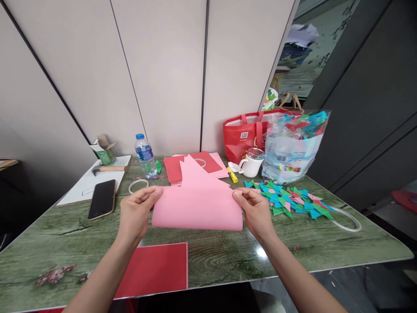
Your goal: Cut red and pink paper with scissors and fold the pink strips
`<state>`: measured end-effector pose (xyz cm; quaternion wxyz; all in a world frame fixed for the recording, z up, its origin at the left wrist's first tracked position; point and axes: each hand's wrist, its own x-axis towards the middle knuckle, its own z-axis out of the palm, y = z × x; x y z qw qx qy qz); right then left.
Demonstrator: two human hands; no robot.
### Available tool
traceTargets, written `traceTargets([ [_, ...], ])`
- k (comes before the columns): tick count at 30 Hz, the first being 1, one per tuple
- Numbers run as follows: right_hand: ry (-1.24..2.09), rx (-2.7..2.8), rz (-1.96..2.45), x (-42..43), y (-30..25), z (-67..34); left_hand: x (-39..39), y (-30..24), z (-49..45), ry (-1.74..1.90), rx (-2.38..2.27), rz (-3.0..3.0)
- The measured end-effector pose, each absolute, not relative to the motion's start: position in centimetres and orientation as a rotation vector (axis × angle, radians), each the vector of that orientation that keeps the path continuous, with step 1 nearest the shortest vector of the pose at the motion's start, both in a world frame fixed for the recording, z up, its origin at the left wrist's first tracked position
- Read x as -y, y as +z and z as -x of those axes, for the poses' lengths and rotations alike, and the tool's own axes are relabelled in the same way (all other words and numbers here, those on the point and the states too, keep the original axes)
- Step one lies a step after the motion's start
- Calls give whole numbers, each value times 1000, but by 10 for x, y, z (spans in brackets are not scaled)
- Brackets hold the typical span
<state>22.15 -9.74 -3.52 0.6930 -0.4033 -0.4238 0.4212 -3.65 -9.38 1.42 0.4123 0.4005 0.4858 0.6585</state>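
A sheet of pink paper (197, 208) is held up above the table, curving over toward me at its lower part. My left hand (137, 211) pinches its upper left corner between thumb and fingers. At the upper right corner, my right hand (256, 211) grips it the same way. Behind the sheet, pointed pink paper pieces (195, 174) lie beside red sheets (172, 168) and pink sheets. Closer to me, a red sheet (159, 267) with a pink edge under it rests near the table's front edge, partly behind my left forearm.
Folded paper triangles (286, 200) are heaped at the right by a white ring (348, 221). Behind stand a plastic bag (289, 152), a white mug (252, 165), a glue stick (232, 175) and a red bag (237, 139). Leftward are a water bottle (146, 158), phone (102, 199) and hammer (109, 169).
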Motion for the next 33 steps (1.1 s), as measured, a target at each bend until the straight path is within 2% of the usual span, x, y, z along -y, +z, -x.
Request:
traceTargets([
  [20, 1025, 868, 936, 96, -33, -223, 92, 7, 39, 1589, -1292, -993],
  [25, 1109, 1058, 1177, 72, -74, -232, 77, -31, 44, 1360, -1449, -1173],
  [28, 960, 1341, 1406, 59, -103, -236, 66, -69, 48, 1106, -1580, -1370],
  [33, 694, 1629, 1719, 47, -117, -234, 53, -101, 52, 947, -1696, -1496],
])
